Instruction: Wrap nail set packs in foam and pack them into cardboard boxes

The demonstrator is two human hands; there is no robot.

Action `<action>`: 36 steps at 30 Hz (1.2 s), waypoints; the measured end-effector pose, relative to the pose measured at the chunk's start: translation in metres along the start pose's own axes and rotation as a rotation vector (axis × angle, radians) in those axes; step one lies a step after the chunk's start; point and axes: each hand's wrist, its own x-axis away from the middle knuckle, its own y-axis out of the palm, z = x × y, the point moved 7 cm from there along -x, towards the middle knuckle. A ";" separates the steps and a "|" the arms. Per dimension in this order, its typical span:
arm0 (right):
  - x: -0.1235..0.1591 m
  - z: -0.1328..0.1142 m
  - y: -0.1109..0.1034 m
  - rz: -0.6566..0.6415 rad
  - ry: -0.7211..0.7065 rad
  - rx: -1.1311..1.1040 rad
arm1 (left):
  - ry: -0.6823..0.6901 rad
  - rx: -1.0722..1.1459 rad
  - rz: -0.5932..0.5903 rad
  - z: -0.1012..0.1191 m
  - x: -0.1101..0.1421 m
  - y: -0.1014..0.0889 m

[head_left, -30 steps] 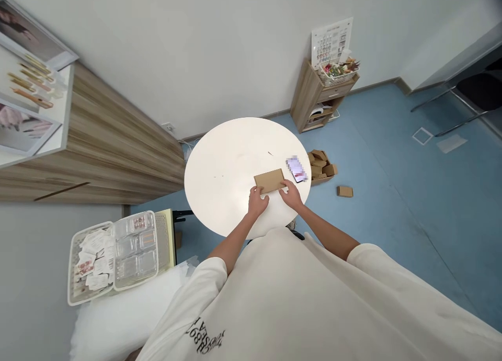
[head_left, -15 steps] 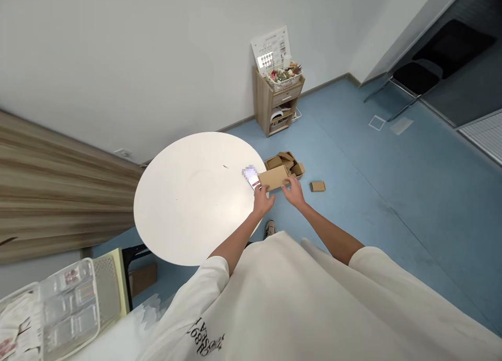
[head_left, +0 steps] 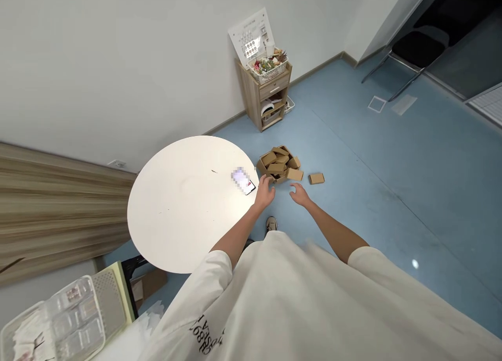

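Observation:
Both hands are held out in front of me, apart from each other. My left hand is by the right edge of the round white table, fingers apart and holding nothing. To its right, my right hand has curled, parted fingers with nothing in them. Just beyond the hands, a cardboard carton on the floor is heaped with several small brown cardboard boxes. One flat box lies at its near right side. A phone with a lit screen rests on the table near my left hand.
A single small box lies on the blue floor to the right. A wooden cabinet bearing a basket of flowers stands against the wall. A black chair is far right; a plastic organizer sits lower left.
The cardboard box that was between my hands has left them, and the heap in the carton looks fuller. My hands have moved farther apart. The view has shifted slightly.

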 end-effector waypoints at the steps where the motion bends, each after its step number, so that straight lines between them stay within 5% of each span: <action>1: 0.001 0.003 0.006 -0.027 0.012 0.015 | -0.007 -0.001 0.002 -0.002 0.001 -0.001; 9: 0.000 -0.013 0.023 -0.063 -0.021 0.009 | -0.030 -0.010 0.024 -0.007 0.008 -0.016; 18: 0.000 -0.090 0.056 -0.070 -0.234 -0.078 | -0.086 -0.036 0.123 -0.030 0.050 -0.058; 27: 0.031 -0.180 0.123 -0.221 -0.422 0.010 | -0.246 -0.013 0.315 -0.076 0.134 -0.129; 36: 0.099 -0.251 0.220 -0.360 -0.528 0.088 | -0.338 0.055 0.475 -0.121 0.248 -0.199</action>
